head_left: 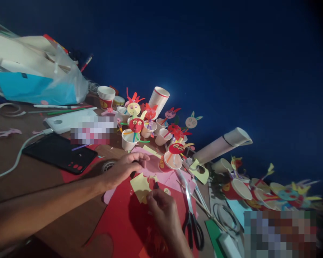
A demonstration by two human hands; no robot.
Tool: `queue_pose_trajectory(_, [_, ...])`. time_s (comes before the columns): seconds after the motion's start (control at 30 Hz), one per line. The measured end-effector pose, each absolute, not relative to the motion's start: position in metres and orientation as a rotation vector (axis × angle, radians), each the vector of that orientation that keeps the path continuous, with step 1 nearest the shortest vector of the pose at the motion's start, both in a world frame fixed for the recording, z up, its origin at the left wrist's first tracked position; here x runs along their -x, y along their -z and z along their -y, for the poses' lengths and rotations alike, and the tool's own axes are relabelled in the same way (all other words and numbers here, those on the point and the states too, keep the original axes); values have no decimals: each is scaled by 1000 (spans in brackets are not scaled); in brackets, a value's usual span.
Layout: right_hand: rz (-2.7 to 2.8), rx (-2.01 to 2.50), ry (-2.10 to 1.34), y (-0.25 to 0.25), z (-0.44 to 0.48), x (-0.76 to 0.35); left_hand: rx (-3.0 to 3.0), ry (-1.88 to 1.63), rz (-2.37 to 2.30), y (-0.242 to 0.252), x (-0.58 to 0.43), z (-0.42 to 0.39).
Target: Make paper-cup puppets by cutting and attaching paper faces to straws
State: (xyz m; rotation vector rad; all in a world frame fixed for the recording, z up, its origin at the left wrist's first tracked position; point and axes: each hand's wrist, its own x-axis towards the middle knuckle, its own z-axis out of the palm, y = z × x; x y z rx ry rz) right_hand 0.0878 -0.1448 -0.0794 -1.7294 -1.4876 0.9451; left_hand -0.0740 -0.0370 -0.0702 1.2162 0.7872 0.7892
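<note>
My left hand (125, 167) hovers over the pink paper (153, 163), fingers stretched out and slightly curved, with nothing visible in them. Lower down, my right hand (161, 206) has its fingers pressed together at the edge of a yellow paper piece (140, 186). Small red scraps and something dark lie by those fingertips; what they pinch is hidden. Beneath is a large red sheet (118, 222). A red-and-white paper cup (172, 161) carrying a red paper face (177, 148) stands just beyond. Black-handled scissors (190, 215) lie right of my right hand.
Several cups with paper faces stand behind, near a tilted stack of white cups (159, 102). A rolled white tube (222, 145) leans at right, beside more decorated cups (237, 190). At left are a black phone case (60, 152), a white cable (18, 157) and a plastic bag (70, 77).
</note>
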Motion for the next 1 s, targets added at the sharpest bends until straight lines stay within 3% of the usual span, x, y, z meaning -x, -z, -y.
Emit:
queue_pose_trajectory(0.17, [1717, 1791, -680, 84, 150, -75, -1475, -805, -803, 77, 63, 24])
queue_pose_trajectory(0.47, [1800, 1757, -610, 96, 156, -72, -1635, -737, -997, 79, 61, 9])
queue_pose_trajectory(0.67, [1848, 1712, -478, 106, 158, -69, -2090, -651, -1069, 82, 69, 6])
queue_pose_trajectory(0.83, [1760, 1680, -606, 106, 157, -64, -2508, -718, -854, 86, 69, 11])
queue_pose_trajectory(1.0, [1353, 1700, -879, 93, 151, -73, -2252, -848, -803, 65, 74, 35])
